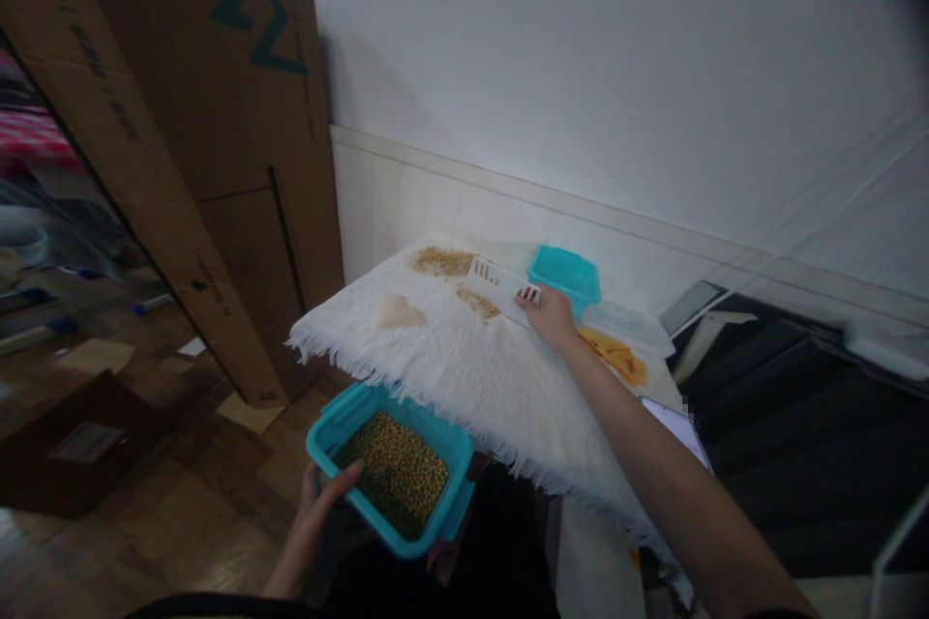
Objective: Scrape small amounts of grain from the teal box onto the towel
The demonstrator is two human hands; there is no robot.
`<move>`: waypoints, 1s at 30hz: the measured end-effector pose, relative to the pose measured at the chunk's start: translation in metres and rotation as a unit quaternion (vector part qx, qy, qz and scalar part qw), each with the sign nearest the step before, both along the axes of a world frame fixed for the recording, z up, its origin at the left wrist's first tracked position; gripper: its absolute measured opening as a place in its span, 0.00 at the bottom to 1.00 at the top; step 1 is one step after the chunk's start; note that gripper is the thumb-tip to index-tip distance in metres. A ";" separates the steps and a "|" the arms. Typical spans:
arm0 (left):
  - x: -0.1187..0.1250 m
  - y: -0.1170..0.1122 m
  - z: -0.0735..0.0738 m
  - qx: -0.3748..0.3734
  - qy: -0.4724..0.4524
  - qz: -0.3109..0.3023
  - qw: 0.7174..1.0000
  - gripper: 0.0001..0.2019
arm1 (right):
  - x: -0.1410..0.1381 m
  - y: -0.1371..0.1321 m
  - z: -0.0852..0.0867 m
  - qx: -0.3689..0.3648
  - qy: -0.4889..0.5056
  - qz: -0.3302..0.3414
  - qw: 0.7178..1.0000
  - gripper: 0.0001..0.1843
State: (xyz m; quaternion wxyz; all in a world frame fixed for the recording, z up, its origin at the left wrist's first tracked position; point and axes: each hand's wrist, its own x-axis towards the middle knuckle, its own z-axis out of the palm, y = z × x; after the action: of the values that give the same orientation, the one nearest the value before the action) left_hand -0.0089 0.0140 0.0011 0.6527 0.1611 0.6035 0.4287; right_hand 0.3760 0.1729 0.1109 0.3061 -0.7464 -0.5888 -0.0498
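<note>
My left hand (319, 513) grips a teal plastic box (341, 426) full of greenish beans, held below the table's near edge. My right hand (552, 317) reaches across a white fringed cloth (464, 368) and pinches the end of a white slotted plastic scraper (497, 287). The scraper lies beside small heaps of tan grains (442, 260) and a pale heap (399, 311) on the cloth.
A second teal box (566, 273) stands at the table's far side next to a clear lid (624, 324) and yellow pieces (616, 353). Tall cardboard boxes (218, 116) lean at the left. A white wall is behind; dark furniture lies to the right.
</note>
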 end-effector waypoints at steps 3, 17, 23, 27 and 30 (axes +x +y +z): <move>-0.001 0.000 0.002 -0.008 -0.012 0.003 1.000 0.34 | 0.001 0.003 0.001 0.023 0.004 0.006 1.000 0.09; 0.003 -0.001 0.009 -0.007 -0.011 0.018 1.000 0.32 | -0.007 -0.007 -0.008 0.016 0.002 0.024 1.000 0.10; 0.002 -0.001 0.004 0.003 -0.006 0.010 1.000 0.33 | -0.011 -0.015 -0.011 0.019 0.024 0.059 0.998 0.10; 0.002 0.000 0.003 -0.006 -0.010 0.017 1.000 0.36 | -0.007 -0.013 -0.006 0.038 0.048 0.074 0.995 0.10; 0.002 0.000 0.002 -0.010 -0.015 0.011 1.000 0.36 | -0.004 -0.002 0.001 0.042 0.077 0.090 0.992 0.10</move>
State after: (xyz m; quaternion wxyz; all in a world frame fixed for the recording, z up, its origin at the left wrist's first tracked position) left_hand -0.0069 0.0138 0.0033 0.6585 0.1417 0.5995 0.4323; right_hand 0.3724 0.1709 0.1118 0.3847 -0.6785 -0.6258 0.0105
